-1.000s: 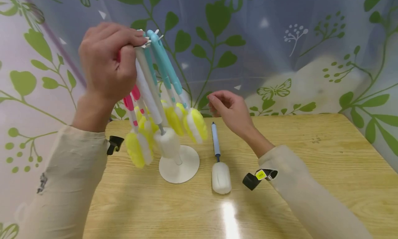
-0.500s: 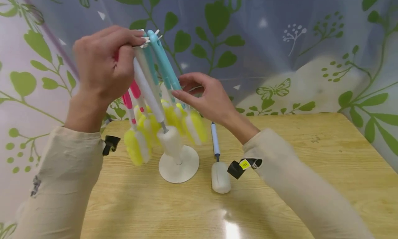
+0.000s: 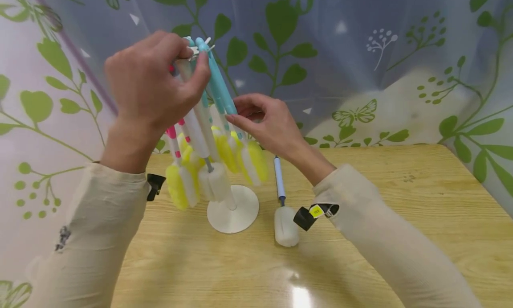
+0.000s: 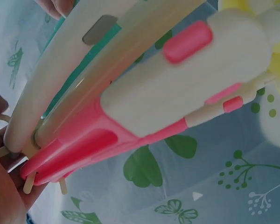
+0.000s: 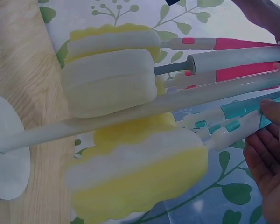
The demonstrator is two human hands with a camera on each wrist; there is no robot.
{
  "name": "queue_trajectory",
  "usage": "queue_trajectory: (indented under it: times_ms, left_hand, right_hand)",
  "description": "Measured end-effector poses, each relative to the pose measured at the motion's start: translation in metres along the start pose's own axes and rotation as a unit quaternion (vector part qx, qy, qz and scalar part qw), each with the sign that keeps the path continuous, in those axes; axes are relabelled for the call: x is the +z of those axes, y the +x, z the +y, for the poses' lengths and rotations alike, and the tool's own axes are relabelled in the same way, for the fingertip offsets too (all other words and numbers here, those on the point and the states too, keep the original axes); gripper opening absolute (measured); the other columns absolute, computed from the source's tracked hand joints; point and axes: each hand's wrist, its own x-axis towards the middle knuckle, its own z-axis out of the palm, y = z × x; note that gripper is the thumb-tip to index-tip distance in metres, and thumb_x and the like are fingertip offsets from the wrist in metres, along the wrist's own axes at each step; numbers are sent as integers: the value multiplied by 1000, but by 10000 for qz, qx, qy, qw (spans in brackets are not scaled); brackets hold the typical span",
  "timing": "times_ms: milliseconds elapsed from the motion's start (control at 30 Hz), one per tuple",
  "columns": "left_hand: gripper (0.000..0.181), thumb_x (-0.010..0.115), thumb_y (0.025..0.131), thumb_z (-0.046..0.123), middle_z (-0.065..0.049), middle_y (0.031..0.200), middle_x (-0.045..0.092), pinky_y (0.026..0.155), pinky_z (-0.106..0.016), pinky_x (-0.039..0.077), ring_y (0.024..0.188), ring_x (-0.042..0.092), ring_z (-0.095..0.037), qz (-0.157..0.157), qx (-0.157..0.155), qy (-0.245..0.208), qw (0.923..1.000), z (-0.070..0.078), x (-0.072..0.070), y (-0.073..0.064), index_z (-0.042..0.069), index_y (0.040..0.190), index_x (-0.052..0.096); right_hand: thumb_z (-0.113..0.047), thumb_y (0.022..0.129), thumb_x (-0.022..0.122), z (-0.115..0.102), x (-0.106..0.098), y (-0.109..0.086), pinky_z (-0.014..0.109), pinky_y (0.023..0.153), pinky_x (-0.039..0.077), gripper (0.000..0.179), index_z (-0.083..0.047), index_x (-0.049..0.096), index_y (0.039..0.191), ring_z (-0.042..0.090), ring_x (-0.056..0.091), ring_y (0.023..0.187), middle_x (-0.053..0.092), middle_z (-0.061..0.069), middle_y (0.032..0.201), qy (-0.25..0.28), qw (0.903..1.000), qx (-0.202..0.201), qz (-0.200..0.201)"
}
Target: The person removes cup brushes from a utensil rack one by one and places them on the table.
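My left hand (image 3: 148, 76) grips the top of a white brush stand (image 3: 236, 219), its thumb and forefinger at the white hooks (image 3: 193, 53). Bottle brushes hang from these hooks. My right hand (image 3: 274, 123) pinches a teal-handled bottle brush (image 3: 219, 83) low on its handle; its yellow-and-white sponge head (image 5: 140, 172) hangs below. Pink-handled bottle brushes (image 4: 79, 154) hang on the left side, partly hidden by my left hand in the head view. A white-handled bottle brush with a white sponge head (image 5: 109, 84) hangs at the front.
A blue-handled bottle brush (image 3: 286, 227) with a white sponge head lies on the wooden table (image 3: 360, 254), right of the stand's round base. Behind the table hangs a leaf-patterned curtain (image 3: 340, 67).
My right hand has moved left and up from beside the stand to the teal-handled bottle brush and now pinches it. My left thumb has shifted right toward the top of the teal handles.
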Motion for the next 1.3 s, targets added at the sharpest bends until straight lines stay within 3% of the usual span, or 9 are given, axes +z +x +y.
queue_trajectory:
  times_ms: [267,667,1000,1300]
  left_hand:
    - [35,54,84,31,-7,62,62,47,-36,26,45,46,-27,367,-160,145,9991,3,6,-3,3,68,68]
    - [30,53,82,24,-7,63,63,48,-35,26,46,48,-27,498,-210,218,9983,6,8,-5,3,66,65]
    - [25,52,80,21,-7,61,60,47,-37,25,46,44,-28,553,-170,363,9977,8,9,-6,3,65,62]
    - [24,51,78,20,-7,60,58,47,-37,25,46,43,-29,587,-174,477,9970,7,10,-5,3,64,60]
  right_hand:
    - [-23,86,70,1,1,0,25,76,49,31,-9,67,113,7,63,83,67,-4,95,-4,10000,34,-41]
    - [-23,86,70,-10,-4,-3,25,74,50,30,-9,68,112,7,64,81,68,-3,94,-165,9992,304,-192]
    - [-24,87,70,-9,-5,-5,26,74,50,30,-9,68,113,8,64,81,69,-3,95,-80,9997,231,-54]
    - [-21,86,70,-7,-10,-9,30,75,51,29,-6,68,111,15,66,83,69,1,98,458,9985,116,285]
